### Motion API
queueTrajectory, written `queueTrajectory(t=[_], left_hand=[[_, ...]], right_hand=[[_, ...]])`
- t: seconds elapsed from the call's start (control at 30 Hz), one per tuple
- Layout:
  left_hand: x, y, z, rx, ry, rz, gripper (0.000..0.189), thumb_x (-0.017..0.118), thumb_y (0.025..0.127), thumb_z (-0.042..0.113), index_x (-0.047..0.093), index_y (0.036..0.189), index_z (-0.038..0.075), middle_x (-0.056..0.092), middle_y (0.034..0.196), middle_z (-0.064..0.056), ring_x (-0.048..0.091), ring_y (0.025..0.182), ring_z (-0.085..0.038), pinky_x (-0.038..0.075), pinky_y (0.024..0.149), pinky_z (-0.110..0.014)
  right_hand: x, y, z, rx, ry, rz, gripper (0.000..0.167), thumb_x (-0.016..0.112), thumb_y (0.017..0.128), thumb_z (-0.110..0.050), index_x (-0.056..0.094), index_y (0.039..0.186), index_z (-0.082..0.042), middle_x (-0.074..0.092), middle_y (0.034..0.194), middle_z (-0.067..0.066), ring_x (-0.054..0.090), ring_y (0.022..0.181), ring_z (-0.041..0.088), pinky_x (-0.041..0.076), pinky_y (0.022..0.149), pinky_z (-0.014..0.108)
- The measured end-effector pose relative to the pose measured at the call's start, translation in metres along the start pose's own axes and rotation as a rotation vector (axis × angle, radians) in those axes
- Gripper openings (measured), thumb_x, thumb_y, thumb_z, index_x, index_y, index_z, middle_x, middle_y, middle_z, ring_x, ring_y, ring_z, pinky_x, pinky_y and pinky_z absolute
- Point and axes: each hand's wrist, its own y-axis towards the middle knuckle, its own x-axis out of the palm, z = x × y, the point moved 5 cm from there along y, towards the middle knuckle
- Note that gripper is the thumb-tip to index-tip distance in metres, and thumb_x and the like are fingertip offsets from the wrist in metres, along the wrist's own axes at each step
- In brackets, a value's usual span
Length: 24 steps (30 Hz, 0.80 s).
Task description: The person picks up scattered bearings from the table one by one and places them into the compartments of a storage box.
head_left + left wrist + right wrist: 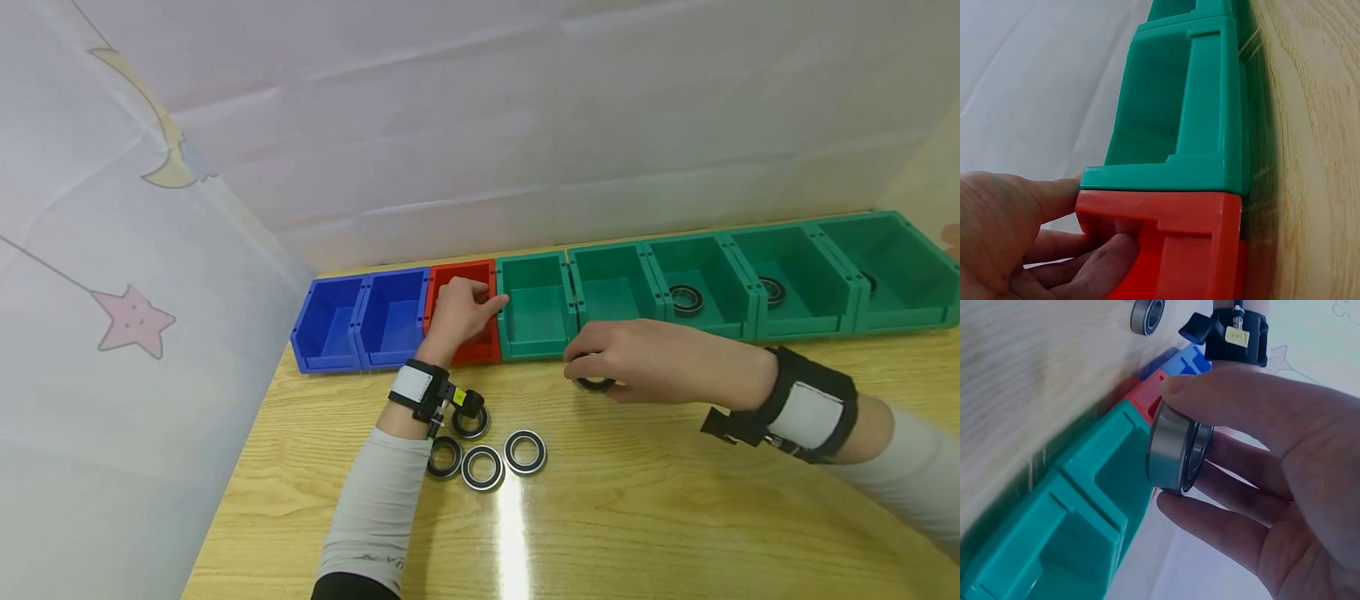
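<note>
My right hand (637, 358) holds a ball bearing (1175, 450), a steel ring with a dark seal, between thumb and fingertips. In the head view it is just in front of the green bins, close over the table. My left hand (460, 315) is at the red bin (1191, 219). Its fingers reach inside that bin, while the thumb lies at the edge of the neighbouring green bin (535, 312), so the adjoining side walls sit between them. Near the left wrist, several bearings (525, 452) lie flat on the table, one partly covered by the wrist camera.
Two blue bins (393, 312) stand at the left end of the row. To the right, more green bins (787, 250) run on, three of them with a bearing (686, 300) inside. A cloth backdrop (450, 125) hangs right behind the row. The wooden table (637, 517) extends toward the front.
</note>
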Motion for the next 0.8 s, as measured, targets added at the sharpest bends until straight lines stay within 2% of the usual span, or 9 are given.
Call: queueTrajectory(t=[0.23, 0.57, 0.8], left_hand=[[0.001, -0.001, 0.0, 0.003, -0.003, 0.004, 0.052, 0.067, 0.094, 0.04, 0.064, 0.132, 0.005, 0.067, 0.129, -0.013, 0.065, 0.11, -0.027, 0.057, 0.088, -0.038], [-0.001, -0.002, 0.0, -0.014, -0.009, -0.005, 0.053, 0.066, 0.094, 0.04, 0.062, 0.133, 0.005, 0.064, 0.134, -0.013, 0.064, 0.113, -0.028, 0.056, 0.092, -0.04], [-0.001, -0.002, -0.001, -0.015, -0.005, -0.005, 0.053, 0.066, 0.094, 0.04, 0.062, 0.134, 0.005, 0.064, 0.135, -0.013, 0.063, 0.116, -0.029, 0.056, 0.093, -0.04]], right_hand=[[-0.008, -0.001, 0.008, -0.016, -0.031, 0.032, 0.041, 0.09, 0.069, -0.013, 0.072, 0.106, -0.013, 0.069, 0.11, 0.003, 0.065, 0.102, 0.018, 0.06, 0.076, 0.028], [-0.022, -0.002, 0.024, 0.009, -0.066, 0.052, 0.045, 0.089, 0.07, -0.011, 0.07, 0.111, -0.014, 0.068, 0.116, 0.003, 0.063, 0.108, 0.02, 0.059, 0.079, 0.03], [-0.025, 0.0, 0.035, -0.009, -0.033, 0.106, 0.043, 0.088, 0.07, -0.008, 0.071, 0.109, -0.013, 0.069, 0.114, 0.004, 0.064, 0.106, 0.02, 0.059, 0.078, 0.03]])
